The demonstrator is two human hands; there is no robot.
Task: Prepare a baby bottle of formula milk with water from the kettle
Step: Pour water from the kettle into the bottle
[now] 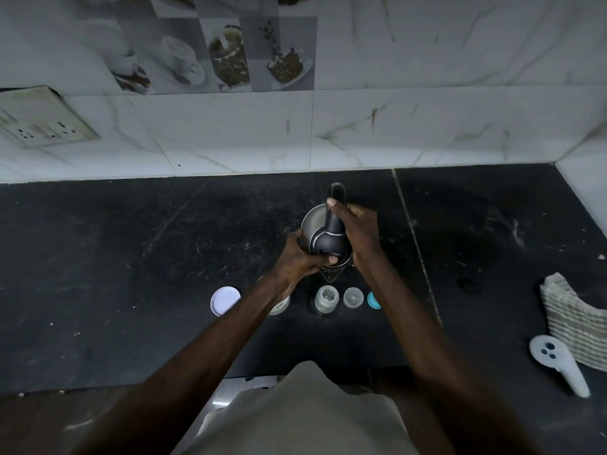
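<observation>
Far left on the wall, a socket plate (46,124). On the dark bench (131,257), a white round lid (225,300) lies flat, and just beside it a pale container (280,305) peeks out from under the left forearm. Left hand (300,257), grip closed on the kettle (325,236), thumb pressed across its dark lid. The kettle tips spout-down toward the open baby bottle (326,298) standing just below. Right hand (356,228), grip wrapped around the kettle's handle. Right of the bottle: a clear cap (353,297), a teal ring (373,300), then well apart a striped cloth (571,320) and a white handheld device (558,364).
</observation>
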